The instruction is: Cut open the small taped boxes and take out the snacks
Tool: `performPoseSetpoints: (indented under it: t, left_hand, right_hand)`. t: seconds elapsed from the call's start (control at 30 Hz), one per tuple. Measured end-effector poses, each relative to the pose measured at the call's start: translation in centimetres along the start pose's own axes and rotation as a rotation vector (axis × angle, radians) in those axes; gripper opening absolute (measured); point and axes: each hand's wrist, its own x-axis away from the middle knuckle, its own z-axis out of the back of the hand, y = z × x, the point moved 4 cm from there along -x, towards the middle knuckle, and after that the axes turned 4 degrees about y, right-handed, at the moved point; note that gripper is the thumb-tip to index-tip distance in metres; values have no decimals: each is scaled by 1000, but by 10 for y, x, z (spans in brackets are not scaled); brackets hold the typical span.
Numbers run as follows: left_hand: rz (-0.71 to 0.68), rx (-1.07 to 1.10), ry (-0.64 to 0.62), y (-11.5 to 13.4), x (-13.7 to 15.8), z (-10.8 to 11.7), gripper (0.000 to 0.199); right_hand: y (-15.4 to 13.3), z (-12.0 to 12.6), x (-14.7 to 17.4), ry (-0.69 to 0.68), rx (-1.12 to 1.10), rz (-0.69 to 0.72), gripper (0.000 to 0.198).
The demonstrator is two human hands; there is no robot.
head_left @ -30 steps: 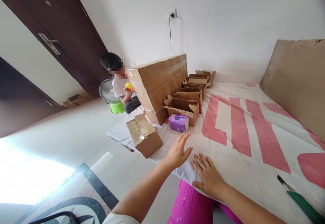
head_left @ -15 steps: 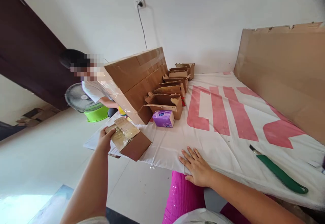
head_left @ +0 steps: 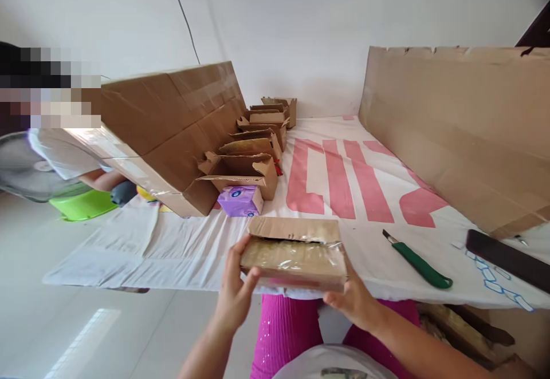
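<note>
Between my two hands is a small cardboard box (head_left: pixel 296 256) with clear tape across its top, held at the near edge of the cloth-covered table. My left hand (head_left: pixel 236 284) grips the box's left end, thumb on the near side. On the right end, my right hand (head_left: pixel 352 299) is closed round the corner, its fingers partly hidden behind the box. Just beyond the box stands a purple tissue pack (head_left: pixel 240 200), apart from it. A green-handled utility knife (head_left: pixel 419 261) lies to the right of my right hand.
A row of open cardboard boxes (head_left: pixel 240 167) runs back beside a large taped carton wall (head_left: pixel 172 121) at left. Another tall cardboard panel (head_left: pixel 451 133) stands at right, near a dark strip (head_left: pixel 507 256). A person (head_left: pixel 64 150) sits at far left by a fan (head_left: pixel 26 167).
The small box has come from the left to in front of me and turned. My right hand has left the tabletop and taken hold of its right end. The view has swung right.
</note>
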Motion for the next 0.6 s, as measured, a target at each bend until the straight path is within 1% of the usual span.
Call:
performPoseSetpoints:
  t: [0.07,0.13,0.17,0.23,0.33,0.4,0.5,0.6]
  left_hand:
    - [-83,31,-40,14,9,-23,59]
    - [-132,68,-79,18,16,-44,56]
    - [-134,89,-95,17,18,-54,55]
    - [-97,134,-104,10,20,-71,52]
    - [-47,204,-109,-1,18,-85,53]
    - [-83,214,-138,-2,14,-86,58]
    - [-219,184,-182,4,1,-80,75]
    - [-379,144,-215,11,-17,-75,91]
  right_hand:
    - [-2,33,1,118,-24,-15,110]
    - [5,63,4,228,47,-27,102]
    - [12,74,6,267,87,-50,95]
    - [32,88,12,294,148,-115,80]
    - [60,91,22,299,298,-158,61]
    - [70,88,27,324,416,-132,54]
    - [73,82,30,338,503,-103,49]
    - [67,80,28,308,524,-106,48]
